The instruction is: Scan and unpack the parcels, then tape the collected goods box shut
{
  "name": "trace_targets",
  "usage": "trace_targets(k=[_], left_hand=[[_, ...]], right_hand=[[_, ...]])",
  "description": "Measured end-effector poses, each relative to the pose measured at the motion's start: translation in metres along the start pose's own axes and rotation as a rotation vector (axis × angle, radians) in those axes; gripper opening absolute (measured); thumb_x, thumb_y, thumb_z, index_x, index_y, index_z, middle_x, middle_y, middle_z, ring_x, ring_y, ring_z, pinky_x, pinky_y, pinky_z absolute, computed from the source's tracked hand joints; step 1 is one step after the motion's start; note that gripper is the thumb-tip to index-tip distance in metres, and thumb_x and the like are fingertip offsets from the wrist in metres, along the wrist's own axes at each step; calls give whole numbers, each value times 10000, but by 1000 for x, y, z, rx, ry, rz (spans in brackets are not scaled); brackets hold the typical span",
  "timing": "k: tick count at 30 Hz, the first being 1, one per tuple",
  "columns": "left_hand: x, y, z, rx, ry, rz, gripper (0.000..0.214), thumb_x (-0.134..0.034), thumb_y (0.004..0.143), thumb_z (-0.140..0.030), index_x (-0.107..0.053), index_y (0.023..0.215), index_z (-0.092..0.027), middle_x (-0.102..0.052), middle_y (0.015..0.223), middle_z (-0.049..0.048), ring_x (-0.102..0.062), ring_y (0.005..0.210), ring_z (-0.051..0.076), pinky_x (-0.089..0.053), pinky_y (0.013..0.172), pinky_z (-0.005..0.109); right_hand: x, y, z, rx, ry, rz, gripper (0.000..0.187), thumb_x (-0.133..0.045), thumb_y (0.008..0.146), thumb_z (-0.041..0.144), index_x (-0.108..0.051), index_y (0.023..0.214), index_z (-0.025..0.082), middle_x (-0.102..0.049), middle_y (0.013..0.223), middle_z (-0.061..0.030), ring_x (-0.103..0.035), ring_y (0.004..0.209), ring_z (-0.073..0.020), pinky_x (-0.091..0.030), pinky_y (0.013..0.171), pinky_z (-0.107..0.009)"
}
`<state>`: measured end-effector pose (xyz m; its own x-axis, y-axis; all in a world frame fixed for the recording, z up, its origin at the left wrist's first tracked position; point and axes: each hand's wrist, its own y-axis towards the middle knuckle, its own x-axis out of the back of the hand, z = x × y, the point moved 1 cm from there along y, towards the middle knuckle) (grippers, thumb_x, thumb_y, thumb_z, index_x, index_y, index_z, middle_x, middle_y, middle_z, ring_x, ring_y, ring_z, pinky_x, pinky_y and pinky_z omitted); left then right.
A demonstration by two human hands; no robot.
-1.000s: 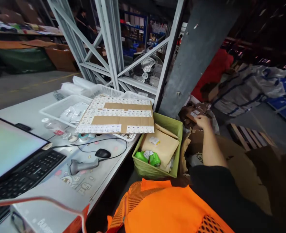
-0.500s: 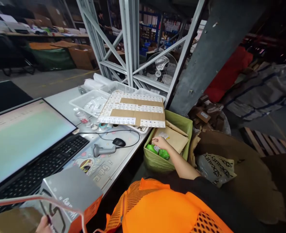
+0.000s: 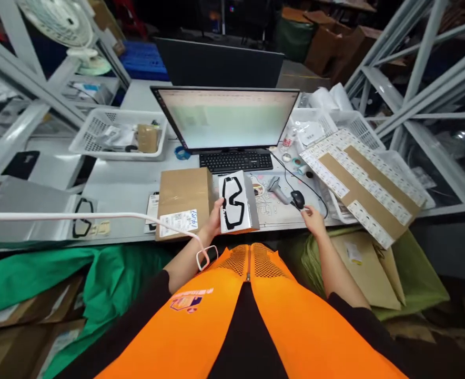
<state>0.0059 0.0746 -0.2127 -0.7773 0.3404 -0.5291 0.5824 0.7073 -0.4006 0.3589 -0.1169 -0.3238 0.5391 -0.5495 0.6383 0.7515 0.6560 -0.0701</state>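
LH (image 3: 215, 219) gripping wht box (image 3: 235, 202), RH (image 3: 314, 220) part-curled by mouse (image 3: 297, 199)

Right hand (image 3: 314, 221) quit bin (image 3: 420, 279); near mouse (image 3: 297, 199) (view turned)

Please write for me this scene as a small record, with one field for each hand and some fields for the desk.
Left hand: left hand at the left side of the printed box
Right hand: right hand at the mouse; contact unclear
Left of printed box: carton with a white label
Between printed box and mouse: scanner
Behind: keyboard, then lit monitor
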Motion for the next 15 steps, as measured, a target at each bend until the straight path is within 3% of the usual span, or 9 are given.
trace_targets(k=[4,8,11,15], left_hand=[[0,22,11,-68,-119,81,578,-732,941,-312,-605,1480,-149,-820,1166,143,-757,1188,361,-567,1121,507],[-7,44,13,-48,-182,9,546,-716,968,-462,-660,1391,-122,-826,1091,152,-767,1123,357,-576,1093,505],[-16,61,6,-100,-247,-73,524,-661,994,-524,-697,1320,-115,-827,1065,144,-767,1076,327,-580,1074,475],[-30,80,-3,-219,-247,-83,524,-667,989,-524,-685,1345,-140,-808,1201,138,-737,1162,310,-575,1064,439]], right_hand=[[-28,47,45,34,-268,76,606,-609,983,294,-556,1537,55,-702,1397,-228,-687,1257,-274,-474,1142,-373],[-61,85,71,34,-417,186,696,-593,1023,297,-401,1650,64,-516,1616,-253,-515,1482,-315,-397,1199,-374],[-85,99,80,2,-454,241,749,-613,1027,353,-357,1660,44,-506,1605,-285,-518,1467,-360,-397,1192,-412],[-105,108,88,-27,-478,258,720,-572,1047,359,-340,1656,52,-549,1553,-292,-549,1425,-372,-402,1185,-459]])
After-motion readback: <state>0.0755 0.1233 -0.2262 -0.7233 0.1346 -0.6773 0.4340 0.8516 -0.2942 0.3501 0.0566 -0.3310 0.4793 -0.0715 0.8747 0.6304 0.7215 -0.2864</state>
